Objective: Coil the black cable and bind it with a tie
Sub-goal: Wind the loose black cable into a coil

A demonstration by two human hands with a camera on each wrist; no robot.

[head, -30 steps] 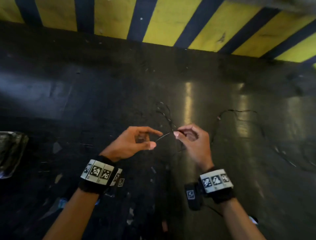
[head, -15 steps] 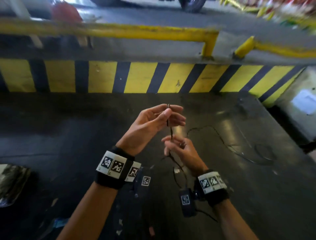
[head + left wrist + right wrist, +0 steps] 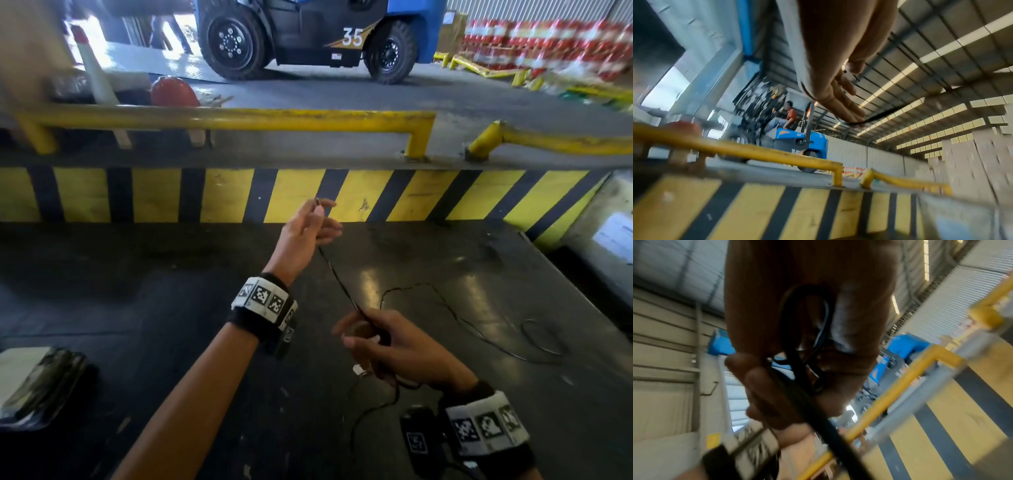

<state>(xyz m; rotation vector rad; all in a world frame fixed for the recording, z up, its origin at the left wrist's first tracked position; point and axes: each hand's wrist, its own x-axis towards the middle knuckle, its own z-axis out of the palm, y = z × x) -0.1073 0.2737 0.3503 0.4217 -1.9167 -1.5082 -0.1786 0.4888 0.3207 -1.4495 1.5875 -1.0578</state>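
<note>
The black cable (image 3: 337,284) is stretched taut between two hands above a dark floor (image 3: 171,308). Its upper end is pinched between the thumb and forefinger of the left hand (image 3: 310,228), raised toward twelve o'clock in front of a yellow-and-black striped curb (image 3: 370,195); the other fingers of that hand are seen spread and nearly straight, and in the left wrist view the cable (image 3: 877,116) is seen trailing past the fingertips. From there the cable runs down toward five o'clock into the right hand (image 3: 394,346), whose fingers are curled round it. In the right wrist view a small loop of cable (image 3: 807,331) is seen gathered in the palm of the right hand (image 3: 797,353), though that picture is blurred. Below the right hand a strand hangs down to the floor, and a further length (image 3: 445,305) lies loose on the floor toward three o'clock, ending in a curl. A small white piece (image 3: 359,369) shows under the right fingers; what it is cannot be told. Beyond the curb a yellow rail (image 3: 239,118) and a blue forklift (image 3: 308,34) marked 35 are seen at twelve o'clock.
</note>
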